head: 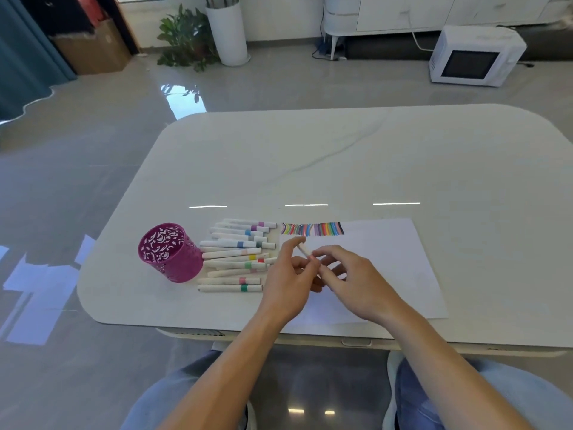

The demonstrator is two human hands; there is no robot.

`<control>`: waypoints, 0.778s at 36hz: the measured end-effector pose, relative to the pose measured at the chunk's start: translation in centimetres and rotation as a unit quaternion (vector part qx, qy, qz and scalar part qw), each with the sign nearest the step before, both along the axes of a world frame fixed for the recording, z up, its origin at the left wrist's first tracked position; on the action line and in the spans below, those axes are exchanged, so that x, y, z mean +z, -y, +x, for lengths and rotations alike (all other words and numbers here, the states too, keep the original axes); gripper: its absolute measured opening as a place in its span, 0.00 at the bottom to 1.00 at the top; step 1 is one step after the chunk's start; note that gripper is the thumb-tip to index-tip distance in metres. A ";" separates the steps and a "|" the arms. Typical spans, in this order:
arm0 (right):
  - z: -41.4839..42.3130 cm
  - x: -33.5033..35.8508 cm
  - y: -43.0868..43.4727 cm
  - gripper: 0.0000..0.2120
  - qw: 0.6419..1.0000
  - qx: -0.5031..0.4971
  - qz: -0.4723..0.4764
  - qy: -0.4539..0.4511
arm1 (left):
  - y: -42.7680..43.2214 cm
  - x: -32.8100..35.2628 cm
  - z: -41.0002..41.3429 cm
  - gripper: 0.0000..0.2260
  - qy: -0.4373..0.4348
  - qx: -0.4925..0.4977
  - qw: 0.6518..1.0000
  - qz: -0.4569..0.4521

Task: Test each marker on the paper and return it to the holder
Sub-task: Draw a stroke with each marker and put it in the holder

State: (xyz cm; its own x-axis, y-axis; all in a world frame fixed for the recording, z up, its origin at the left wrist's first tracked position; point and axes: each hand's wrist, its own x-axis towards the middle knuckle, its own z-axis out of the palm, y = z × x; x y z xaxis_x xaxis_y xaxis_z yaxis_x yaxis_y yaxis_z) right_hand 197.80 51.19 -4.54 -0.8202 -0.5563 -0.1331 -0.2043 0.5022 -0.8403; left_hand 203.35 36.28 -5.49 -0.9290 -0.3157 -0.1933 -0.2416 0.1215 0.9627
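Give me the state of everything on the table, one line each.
marker, pinched between both hands, cap unclear
left hand, pinches the marker
right hand, pinches the marker
loose markers, piled flat beside the holder
holder, upright, nothing sticking out
paper, flat, colour strokes along far edge

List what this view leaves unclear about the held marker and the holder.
- Colour and cap of the marker: head view, covered by fingers of left hand and right hand, blurred.
- Contents of the holder: head view, behind its cut-out wall.
- Count of the pile of markers: head view, overlapping.
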 end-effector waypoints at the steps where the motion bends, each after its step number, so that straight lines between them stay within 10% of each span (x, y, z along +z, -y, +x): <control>1: -0.4 0.1 -0.1 0.07 1.000 0.007 0.008 0.008 | 0.0 0.0 -0.3 0.15 0.006 -0.001 1.000 0.005; 8: -3.1 0.1 -0.7 0.07 0.997 0.021 0.074 -0.007 | -0.1 0.0 -2.1 0.03 0.022 -0.032 0.998 -0.039; 16: -5.7 -0.2 -1.4 0.13 0.983 0.057 0.155 -0.084 | 0.7 -0.3 -3.7 0.08 0.026 -0.168 0.939 -0.300; 28: -6.7 -2.0 -1.2 0.21 0.968 0.098 0.198 -0.121 | 1.3 -1.0 -4.6 0.08 0.035 -0.188 0.917 -0.351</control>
